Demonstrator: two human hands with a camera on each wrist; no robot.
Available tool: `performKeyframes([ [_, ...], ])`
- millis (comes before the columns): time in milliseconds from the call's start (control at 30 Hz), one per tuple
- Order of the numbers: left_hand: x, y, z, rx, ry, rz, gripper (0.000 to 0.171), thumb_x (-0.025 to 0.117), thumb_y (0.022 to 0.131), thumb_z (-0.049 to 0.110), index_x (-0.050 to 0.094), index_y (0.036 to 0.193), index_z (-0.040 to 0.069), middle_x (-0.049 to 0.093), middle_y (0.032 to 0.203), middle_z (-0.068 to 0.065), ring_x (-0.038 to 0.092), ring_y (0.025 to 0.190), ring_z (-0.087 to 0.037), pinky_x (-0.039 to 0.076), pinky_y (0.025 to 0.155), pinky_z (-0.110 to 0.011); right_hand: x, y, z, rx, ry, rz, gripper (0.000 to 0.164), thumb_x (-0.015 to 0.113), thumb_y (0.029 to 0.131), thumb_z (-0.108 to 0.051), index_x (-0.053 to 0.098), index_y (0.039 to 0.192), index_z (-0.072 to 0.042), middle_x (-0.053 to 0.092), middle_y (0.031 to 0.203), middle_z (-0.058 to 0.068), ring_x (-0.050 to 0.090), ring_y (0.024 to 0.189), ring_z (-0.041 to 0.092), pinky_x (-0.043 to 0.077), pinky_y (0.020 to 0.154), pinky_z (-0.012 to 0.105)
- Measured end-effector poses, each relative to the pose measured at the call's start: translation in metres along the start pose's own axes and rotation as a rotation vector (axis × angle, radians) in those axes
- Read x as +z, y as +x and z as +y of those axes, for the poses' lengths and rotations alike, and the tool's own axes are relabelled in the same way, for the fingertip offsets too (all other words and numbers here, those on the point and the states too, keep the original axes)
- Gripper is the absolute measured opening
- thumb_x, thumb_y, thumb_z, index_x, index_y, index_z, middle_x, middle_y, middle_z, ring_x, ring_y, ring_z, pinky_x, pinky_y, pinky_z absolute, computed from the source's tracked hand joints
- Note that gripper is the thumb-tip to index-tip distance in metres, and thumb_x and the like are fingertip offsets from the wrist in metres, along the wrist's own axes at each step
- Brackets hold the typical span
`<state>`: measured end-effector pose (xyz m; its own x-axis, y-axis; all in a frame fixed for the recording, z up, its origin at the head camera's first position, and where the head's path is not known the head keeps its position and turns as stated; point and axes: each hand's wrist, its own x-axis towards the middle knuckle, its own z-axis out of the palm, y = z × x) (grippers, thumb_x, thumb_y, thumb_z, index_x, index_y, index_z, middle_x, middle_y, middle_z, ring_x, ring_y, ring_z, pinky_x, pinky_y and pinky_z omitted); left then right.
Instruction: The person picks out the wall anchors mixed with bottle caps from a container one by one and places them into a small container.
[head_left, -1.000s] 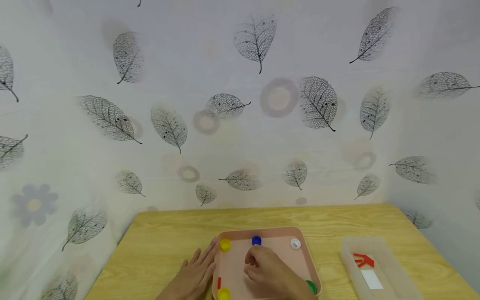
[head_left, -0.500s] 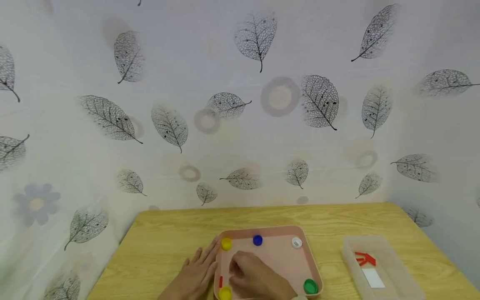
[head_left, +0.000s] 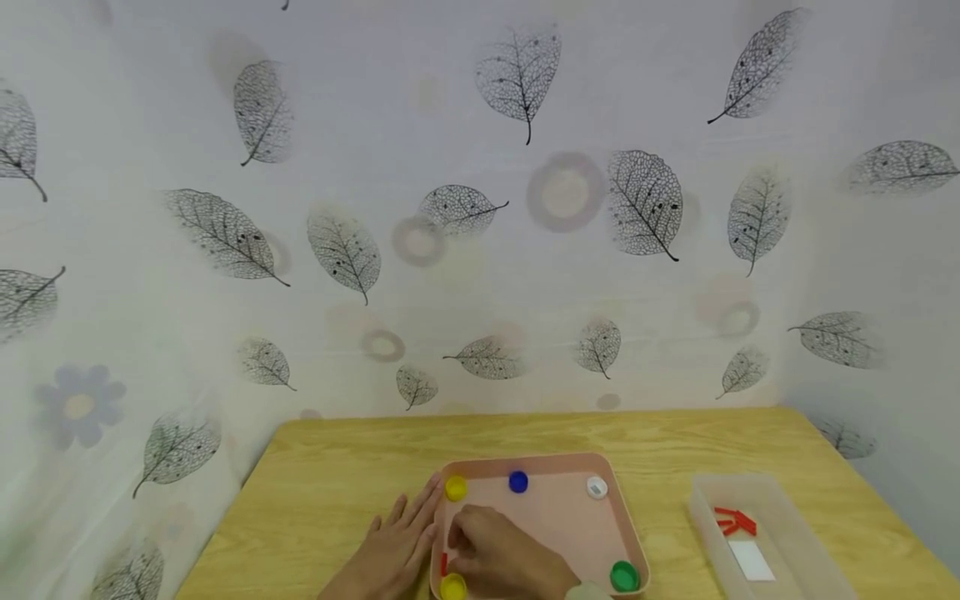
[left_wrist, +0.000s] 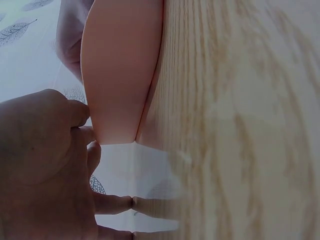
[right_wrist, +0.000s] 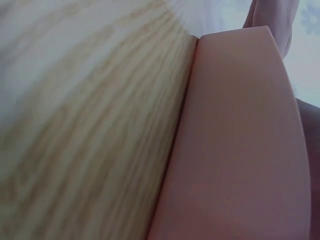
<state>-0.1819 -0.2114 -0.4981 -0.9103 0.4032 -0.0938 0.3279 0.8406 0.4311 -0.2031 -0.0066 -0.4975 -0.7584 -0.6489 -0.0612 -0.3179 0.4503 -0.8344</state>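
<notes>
A shallow pink tray (head_left: 555, 521) lies on the table. My left hand (head_left: 390, 550) rests along the tray's left side with its fingers extended; the left wrist view shows fingertips at the edge of the tray wall (left_wrist: 120, 75). Inside the tray, my right hand (head_left: 502, 550) is curled near the left wall, its fingertips close to a short red stick (head_left: 444, 564). Whether it pinches the stick is hidden. One yellow cap (head_left: 453, 587) lies just below that stick, and another yellow cap (head_left: 456, 488) sits in the far left corner.
Also in the tray are a blue cap (head_left: 518, 482), a white cap (head_left: 597, 487) and a green cap (head_left: 625, 577). To the right stands a translucent bin (head_left: 813, 558) holding several red sticks (head_left: 742, 522) and a white card (head_left: 752, 561). A leaf-patterned curtain (head_left: 480, 292) hangs behind.
My right hand has moved left and nearer from beside the blue cap to the red stick, uncovering the green cap. The left hand stays at the tray's side.
</notes>
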Motion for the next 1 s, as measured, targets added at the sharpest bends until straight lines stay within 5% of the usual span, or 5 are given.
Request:
performKeyframes([
  [633, -0.003, 0.001, 0.006, -0.01, -0.062, 0.005, 0.057, 0.017, 0.102, 0.052, 0.01, 0.153, 0.028, 0.01, 0.158, 0.008, 0.018, 0.137, -0.045, 0.014, 0.093, -0.077, -0.006, 0.007, 0.002, -0.232, -0.042, -0.038, 0.013, 0.063, 0.091, -0.012, 0.069, 0.089, -0.023, 0.064, 0.075, -0.016, 0.057, 0.065, -0.004, 0.049, 0.064, 0.014],
  [767, -0.002, 0.002, 0.006, -0.01, -0.072, 0.004, 0.056, 0.018, 0.102, 0.051, 0.011, 0.153, 0.029, 0.011, 0.158, 0.008, 0.016, 0.138, -0.045, 0.014, 0.093, -0.078, -0.008, 0.005, 0.003, -0.211, -0.009, -0.061, 0.008, 0.064, 0.092, -0.018, 0.07, 0.092, -0.023, 0.065, 0.08, -0.017, 0.06, 0.069, -0.003, 0.05, 0.066, 0.015],
  [1000, -0.002, 0.003, 0.008, -0.006, -0.023, 0.023, 0.055, 0.018, 0.103, 0.049, 0.011, 0.153, 0.028, 0.01, 0.158, 0.008, 0.018, 0.137, -0.045, 0.015, 0.092, -0.078, -0.011, -0.002, 0.004, -0.085, -0.043, -0.042, 0.009, 0.065, 0.09, -0.02, 0.066, 0.082, -0.022, 0.056, 0.064, -0.012, 0.05, 0.054, 0.001, 0.043, 0.05, 0.017],
])
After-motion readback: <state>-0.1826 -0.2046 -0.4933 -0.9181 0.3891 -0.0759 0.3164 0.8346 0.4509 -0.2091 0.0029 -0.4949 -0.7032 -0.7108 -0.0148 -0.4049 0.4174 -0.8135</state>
